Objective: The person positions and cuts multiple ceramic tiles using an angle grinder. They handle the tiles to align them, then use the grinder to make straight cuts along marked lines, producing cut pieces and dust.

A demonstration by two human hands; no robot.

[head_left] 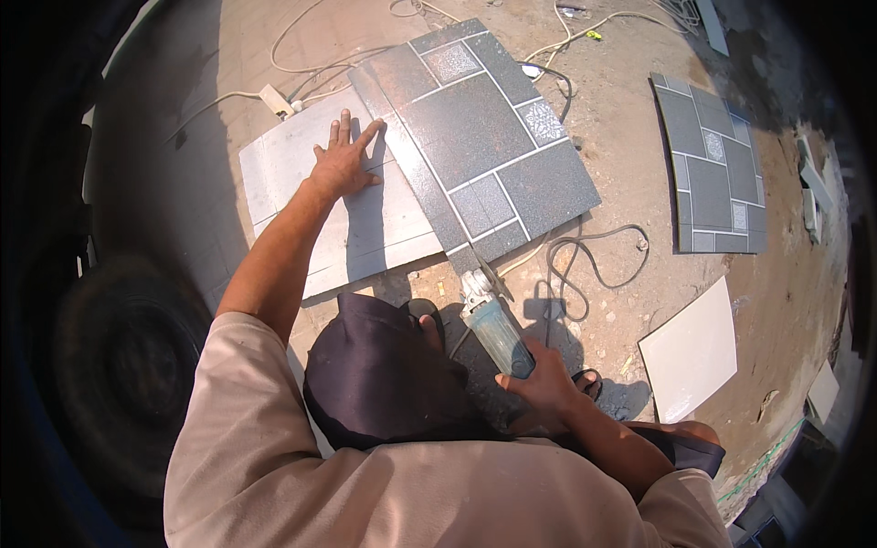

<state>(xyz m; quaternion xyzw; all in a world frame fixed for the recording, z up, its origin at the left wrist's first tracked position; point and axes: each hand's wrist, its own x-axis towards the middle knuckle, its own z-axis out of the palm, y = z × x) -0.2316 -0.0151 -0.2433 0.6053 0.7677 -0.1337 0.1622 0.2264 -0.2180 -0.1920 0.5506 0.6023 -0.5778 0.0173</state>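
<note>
My right hand [545,379] is wrapped around the rear of a teal angle grinder [501,336]. The grinder's disc [496,277] sits at the near corner of a grey patterned tile [466,128], by a strip along its left edge. Whether the disc touches the tile or spins, I cannot tell. With fingers spread, my left hand [342,164] is over a pale tile [320,228], its fingertips close to the patterned tile's left edge. The patterned tile partly overlaps the pale one.
Another patterned tile [713,173] and a cream tile [692,352] lie to the right. A black cord [594,260] loops on the ground beside the grinder. Pale cables and a white socket block [275,100] are beyond the tiles. A dark tyre [128,365] stands at left.
</note>
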